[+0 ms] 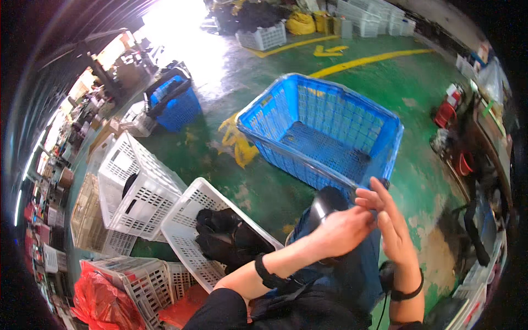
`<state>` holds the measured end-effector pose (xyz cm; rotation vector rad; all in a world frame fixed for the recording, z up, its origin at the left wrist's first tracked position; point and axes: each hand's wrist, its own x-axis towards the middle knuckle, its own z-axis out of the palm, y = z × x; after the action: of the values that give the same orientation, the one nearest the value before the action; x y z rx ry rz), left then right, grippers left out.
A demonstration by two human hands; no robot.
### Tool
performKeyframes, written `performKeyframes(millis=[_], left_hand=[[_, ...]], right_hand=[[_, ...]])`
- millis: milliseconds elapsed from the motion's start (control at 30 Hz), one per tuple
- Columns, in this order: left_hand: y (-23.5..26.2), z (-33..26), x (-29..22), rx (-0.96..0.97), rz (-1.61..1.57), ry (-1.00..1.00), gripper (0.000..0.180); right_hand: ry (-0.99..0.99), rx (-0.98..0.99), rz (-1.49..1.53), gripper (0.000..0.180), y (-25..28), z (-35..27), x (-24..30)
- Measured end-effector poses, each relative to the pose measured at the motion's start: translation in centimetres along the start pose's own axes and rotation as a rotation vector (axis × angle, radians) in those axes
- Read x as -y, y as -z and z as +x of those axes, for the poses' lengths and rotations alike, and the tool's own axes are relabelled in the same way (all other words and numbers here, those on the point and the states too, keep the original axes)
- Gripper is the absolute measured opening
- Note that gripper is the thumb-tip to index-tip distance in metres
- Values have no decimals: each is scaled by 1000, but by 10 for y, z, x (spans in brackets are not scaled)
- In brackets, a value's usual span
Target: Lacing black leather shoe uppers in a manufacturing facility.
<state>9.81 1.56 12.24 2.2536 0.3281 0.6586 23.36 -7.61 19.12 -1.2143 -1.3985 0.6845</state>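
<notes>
Left hand (347, 232) has curled fingers, right hand (391, 223) is open beside it (honestly can't tell if the left's gripping anything). Glossy black thing (322, 208) just past the left, then blue basket (322, 159) on green floor (242, 190).

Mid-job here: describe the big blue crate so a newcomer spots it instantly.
On the green floor, look just beyond the person's left hand. The large blue crate stands there, its gridded bottom visible; the other blue crate, farther left, has black material over its rim.
</notes>
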Motion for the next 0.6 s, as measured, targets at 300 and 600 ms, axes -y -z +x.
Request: performKeyframes(millis=[300, 600], left_hand=[[28, 1, 1, 2, -5, 52, 21], [20, 3, 14, 162, -378, 202, 23]], right_hand=[[-150, 192, -358, 24, 41, -40, -44], [-260, 390, -468, 15, 23, -68, -52]])
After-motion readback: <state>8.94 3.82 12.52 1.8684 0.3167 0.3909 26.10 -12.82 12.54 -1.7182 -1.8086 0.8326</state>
